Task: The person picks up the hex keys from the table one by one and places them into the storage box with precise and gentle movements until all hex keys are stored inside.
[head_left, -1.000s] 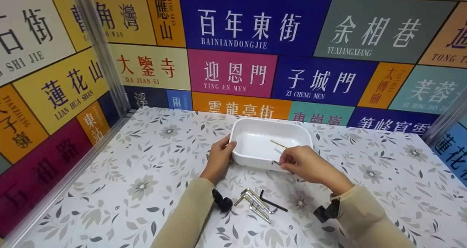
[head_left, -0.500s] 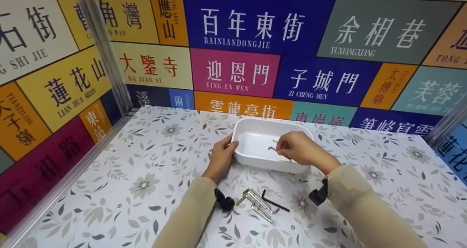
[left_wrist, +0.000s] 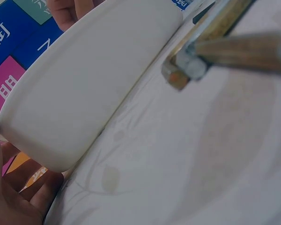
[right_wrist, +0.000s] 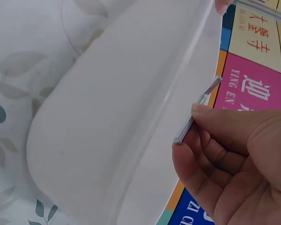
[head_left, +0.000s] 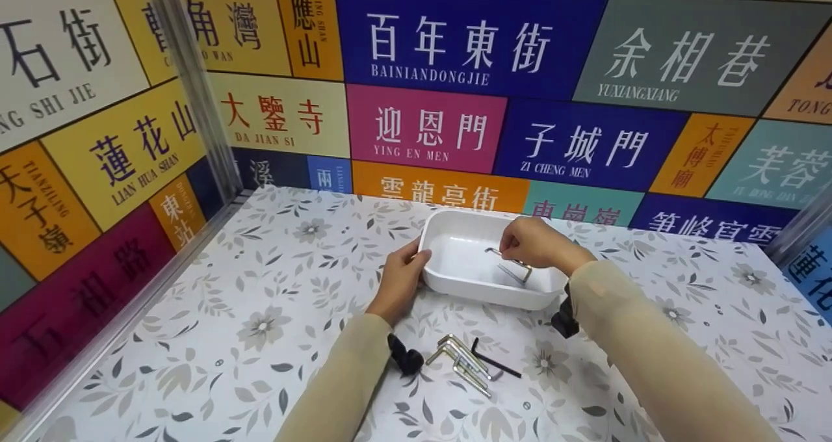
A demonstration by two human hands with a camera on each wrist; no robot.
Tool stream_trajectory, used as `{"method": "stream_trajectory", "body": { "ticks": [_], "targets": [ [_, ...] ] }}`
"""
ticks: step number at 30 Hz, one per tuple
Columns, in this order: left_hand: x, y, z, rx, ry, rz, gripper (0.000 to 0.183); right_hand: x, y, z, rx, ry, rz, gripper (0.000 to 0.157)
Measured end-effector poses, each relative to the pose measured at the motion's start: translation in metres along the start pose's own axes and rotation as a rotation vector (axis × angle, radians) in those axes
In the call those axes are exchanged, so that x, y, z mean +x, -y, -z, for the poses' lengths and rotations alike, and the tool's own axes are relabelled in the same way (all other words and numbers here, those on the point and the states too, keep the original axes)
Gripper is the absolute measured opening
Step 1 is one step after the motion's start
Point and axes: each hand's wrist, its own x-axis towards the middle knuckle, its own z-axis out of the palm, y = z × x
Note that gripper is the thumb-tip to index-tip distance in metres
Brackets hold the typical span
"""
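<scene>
A white plastic tray [head_left: 481,292] stands on the table. My left hand [head_left: 398,283] grips its left end, thumb at the rim and fingers curled below. Over the tray's right half, my right hand [head_left: 543,244] pinches a small silver hex key [right_wrist: 185,128] between thumb and fingertips; its bent end sticks out past the thumb. Inside the tray, below that hand, lie a silver hex key [head_left: 512,272] and a brass-coloured one [head_left: 528,273], partly covered by the hand.
In front of the tray, several brass and silver hex keys [head_left: 469,385] lie in a loose pile, with a black hex key [head_left: 497,359] at its right. Sign-patterned panels [head_left: 429,127] rise behind the flower-patterned tabletop [head_left: 312,273].
My right hand has moved from the tray's front rim to farther inside it, still pinching the small hex key. More of the keys lying in the tray now shows. The left hand keeps its grip.
</scene>
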Motion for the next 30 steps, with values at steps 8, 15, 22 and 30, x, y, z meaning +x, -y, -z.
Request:
{"method": "stream_trajectory", "body": {
  "ticks": [8, 15, 22, 30],
  "targets": [
    [0.0, -0.001, 0.001, 0.032, -0.004, 0.013, 0.053, 0.012, -0.009, -0.001, 0.028, 0.047, -0.031, 0.008],
    [-0.001, -0.002, 0.001, 0.028, 0.004, 0.024, 0.054, 0.019, -0.018, -0.006, 0.079, 0.06, -0.104, 0.009],
    [0.0, 0.0, 0.001, -0.003, -0.004, -0.008, 0.052, 0.026, -0.022, -0.015, 0.039, 0.033, -0.122, 0.009],
    [0.0, 0.001, -0.001, -0.024, -0.026, -0.024, 0.049, 0.032, -0.028, -0.025, -0.013, -0.002, -0.116, 0.007]
  ]
}}
